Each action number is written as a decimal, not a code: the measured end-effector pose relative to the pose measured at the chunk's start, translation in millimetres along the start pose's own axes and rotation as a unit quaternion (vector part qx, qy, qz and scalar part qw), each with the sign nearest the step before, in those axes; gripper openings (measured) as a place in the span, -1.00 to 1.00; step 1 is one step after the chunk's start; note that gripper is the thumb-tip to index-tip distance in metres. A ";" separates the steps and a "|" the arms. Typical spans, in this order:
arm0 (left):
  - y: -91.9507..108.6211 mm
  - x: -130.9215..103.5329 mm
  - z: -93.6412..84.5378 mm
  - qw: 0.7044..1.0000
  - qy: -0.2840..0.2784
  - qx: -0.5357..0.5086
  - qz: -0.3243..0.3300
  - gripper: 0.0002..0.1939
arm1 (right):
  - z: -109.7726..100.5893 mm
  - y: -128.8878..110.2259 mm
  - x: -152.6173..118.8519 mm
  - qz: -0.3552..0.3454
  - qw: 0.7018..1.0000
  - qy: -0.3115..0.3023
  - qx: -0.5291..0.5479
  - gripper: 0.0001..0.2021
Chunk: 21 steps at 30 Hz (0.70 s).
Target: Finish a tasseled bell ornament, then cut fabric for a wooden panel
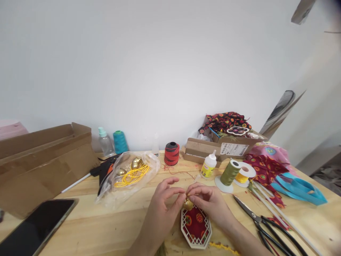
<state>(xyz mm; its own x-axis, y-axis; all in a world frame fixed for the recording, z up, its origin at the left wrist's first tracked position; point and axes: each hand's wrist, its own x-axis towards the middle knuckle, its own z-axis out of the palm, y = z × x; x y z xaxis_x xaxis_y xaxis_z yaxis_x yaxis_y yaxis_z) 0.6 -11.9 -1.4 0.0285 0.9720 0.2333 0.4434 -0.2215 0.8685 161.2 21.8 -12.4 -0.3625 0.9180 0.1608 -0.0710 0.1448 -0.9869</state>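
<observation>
A small gold bell (188, 205) hangs at the top edge of an octagonal frame (196, 246) with a pale lattice border and dark red patterned fabric inside. My left hand (163, 209) pinches at the bell's top with thumb and forefinger, its other fingers held away. From the other side, my right hand (211, 202) closes thumb and fingertips at the same spot. Whether a thread lies between the fingertips is too small to tell. Below the frame a yellow cord (222, 246) trails over the wood, partly hidden by my right forearm.
Left are a phone (39, 227), a cardboard box (48, 160), a glue gun (105, 172) and a plastic bag (154, 164) with gold bells. Behind my hands stand a red thread spool (172, 154) and glue bottle (208, 166). Scissors (257, 218) and white sticks (290, 222) lie right.
</observation>
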 end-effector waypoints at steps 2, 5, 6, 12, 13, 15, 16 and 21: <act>1.9 -0.2 1.1 1.000 -0.015 0.027 0.003 -0.85 | 1.8 0.7 -0.6 0.004 1.000 -0.004 -0.002 -0.92; 3.6 -0.2 0.5 0.996 -0.016 0.085 0.029 -0.84 | 4.0 -0.1 -1.2 0.006 0.999 -0.006 -0.043 -0.91; 3.8 -0.2 -0.1 0.993 -0.015 0.105 0.044 -0.84 | 4.6 -0.8 -1.3 0.006 0.998 -0.005 -0.059 -0.91; 4.6 -0.6 1.1 0.994 -0.010 0.093 0.053 -0.84 | 7.3 -2.2 -2.3 0.045 0.999 0.010 -0.016 -0.88; 4.9 -0.5 2.1 0.997 -0.012 0.066 0.035 -0.85 | 7.8 -1.4 -2.4 0.057 0.998 0.004 0.013 -0.86; 5.9 -0.2 3.8 1.000 -0.016 0.008 -0.003 -0.87 | 8.8 0.8 -2.3 0.079 0.995 -0.016 0.056 -0.83; 6.6 0.0 4.3 0.999 -0.018 -0.018 -0.021 -0.87 | 9.2 2.0 -2.1 0.086 0.994 -0.027 0.069 -0.82; 7.6 0.2 5.1 0.994 -0.025 -0.084 -0.068 -0.86 | 8.1 3.6 -1.3 0.096 0.987 -0.056 0.112 -0.87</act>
<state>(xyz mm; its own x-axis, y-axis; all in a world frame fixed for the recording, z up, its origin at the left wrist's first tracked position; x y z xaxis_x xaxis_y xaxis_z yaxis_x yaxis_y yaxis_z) 8.6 -13.0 3.0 0.0246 0.9957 0.0897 0.2904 -0.0929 0.9524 153.8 18.1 -16.0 -0.4891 0.8721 -0.0167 -0.1906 -0.1255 -0.9736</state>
